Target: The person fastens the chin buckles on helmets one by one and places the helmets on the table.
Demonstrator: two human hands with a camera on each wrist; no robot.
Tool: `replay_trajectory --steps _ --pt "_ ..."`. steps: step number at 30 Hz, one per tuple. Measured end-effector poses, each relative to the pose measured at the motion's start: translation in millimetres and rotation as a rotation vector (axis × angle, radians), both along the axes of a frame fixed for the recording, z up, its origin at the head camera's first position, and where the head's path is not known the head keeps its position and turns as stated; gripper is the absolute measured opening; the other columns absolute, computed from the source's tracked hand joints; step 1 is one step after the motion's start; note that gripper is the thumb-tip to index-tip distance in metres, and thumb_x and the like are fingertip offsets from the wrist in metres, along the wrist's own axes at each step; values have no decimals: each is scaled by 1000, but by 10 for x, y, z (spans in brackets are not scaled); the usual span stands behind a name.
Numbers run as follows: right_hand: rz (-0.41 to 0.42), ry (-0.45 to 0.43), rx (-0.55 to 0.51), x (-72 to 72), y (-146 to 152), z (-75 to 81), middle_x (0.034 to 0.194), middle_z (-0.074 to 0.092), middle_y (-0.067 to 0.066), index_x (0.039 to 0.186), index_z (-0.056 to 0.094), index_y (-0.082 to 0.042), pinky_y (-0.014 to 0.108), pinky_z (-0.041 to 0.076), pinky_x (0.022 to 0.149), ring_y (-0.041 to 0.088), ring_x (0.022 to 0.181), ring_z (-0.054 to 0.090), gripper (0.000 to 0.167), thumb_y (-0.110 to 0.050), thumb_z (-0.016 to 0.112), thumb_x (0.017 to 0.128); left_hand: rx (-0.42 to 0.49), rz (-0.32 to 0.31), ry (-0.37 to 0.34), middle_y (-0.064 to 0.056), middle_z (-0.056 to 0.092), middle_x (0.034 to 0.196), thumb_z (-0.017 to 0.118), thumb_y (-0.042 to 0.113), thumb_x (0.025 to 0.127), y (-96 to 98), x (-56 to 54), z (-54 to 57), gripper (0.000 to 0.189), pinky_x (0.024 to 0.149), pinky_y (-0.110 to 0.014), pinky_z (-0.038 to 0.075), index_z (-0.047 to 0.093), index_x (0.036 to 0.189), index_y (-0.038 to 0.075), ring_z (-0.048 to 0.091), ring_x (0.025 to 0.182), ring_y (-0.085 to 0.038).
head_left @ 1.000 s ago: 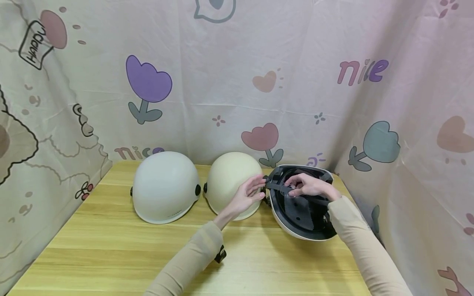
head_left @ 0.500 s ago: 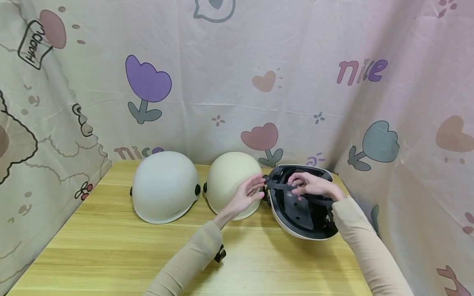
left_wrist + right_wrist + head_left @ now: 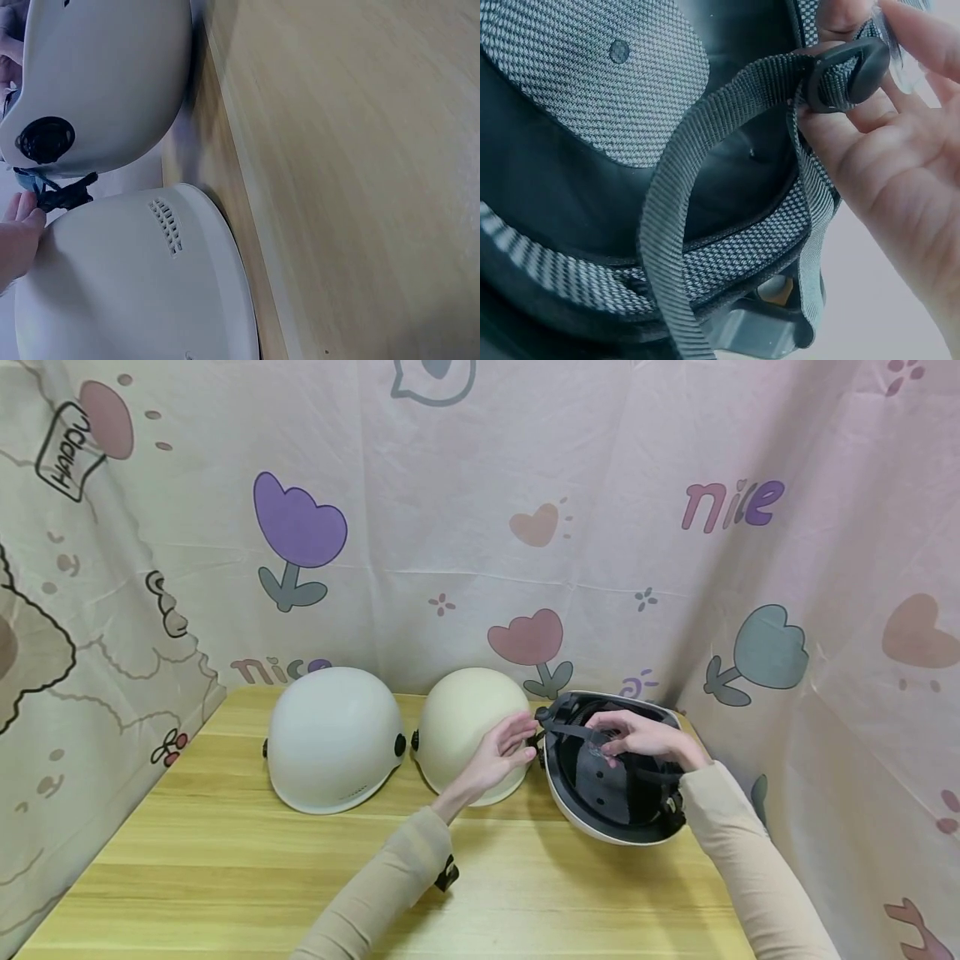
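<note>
An upturned white helmet [image 3: 600, 814] with black lining lies at the right of the table in the head view. My right hand [image 3: 637, 735] is over its opening, pinching the black chin strap [image 3: 675, 172] at a black slider [image 3: 847, 75]. A small clear plastic piece [image 3: 892, 49] shows between thumb and fingers in the right wrist view. My left hand [image 3: 498, 756] has its fingers fairly straight, fingertips right at this helmet's left edge. In the left wrist view those fingers meet a black buckle [image 3: 64, 196] beside the helmet.
A cream helmet [image 3: 468, 710] stands dome up behind my left hand, and a larger white helmet [image 3: 333, 739] is left of it. A black strap piece [image 3: 447, 874] shows beside my left sleeve. Patterned cloth [image 3: 420, 527] hangs behind the wooden table [image 3: 225, 860].
My right hand has shifted slightly right with the strap, and the upturned helmet has tipped a little. My left hand stays about where it was.
</note>
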State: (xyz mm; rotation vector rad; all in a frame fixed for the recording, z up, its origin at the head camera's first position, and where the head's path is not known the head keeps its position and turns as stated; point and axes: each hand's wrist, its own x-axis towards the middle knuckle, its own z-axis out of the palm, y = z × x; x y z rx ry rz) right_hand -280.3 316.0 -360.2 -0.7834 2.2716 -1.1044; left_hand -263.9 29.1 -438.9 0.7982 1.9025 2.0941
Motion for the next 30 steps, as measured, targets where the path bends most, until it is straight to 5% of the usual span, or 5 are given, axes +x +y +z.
replay_trajectory --steps 8,18,23,30 --pt "-40 -72 -59 25 5 16 101 57 22 114 47 15 32 59 66 17 73 64 24 12 46 90 -5 3 -23 -25 41 156 58 -3 98 27 1 14 63 125 -49 29 31 155 0 39 146 -41" --pt "-31 -64 -135 35 36 25 81 55 2 96 45 15 28 56 62 12 66 61 11 5 43 91 20 -14 -57 -24 41 156 58 -5 97 72 21 22 65 122 -52 34 28 155 -2 41 144 -43" --pt "-50 -56 -137 64 36 35 78 54 1 94 46 13 26 53 58 12 62 56 21 -6 44 101 13 -10 -66 -24 41 156 58 -6 97 84 20 25 66 119 -48 39 28 156 -1 43 144 -42" --pt "-151 77 7 84 60 40 66 61 3 78 55 7 26 52 61 18 60 64 42 -23 51 107 24 -23 -47 -27 38 156 57 -6 97 83 9 9 66 115 -43 45 27 155 -4 44 141 -45"
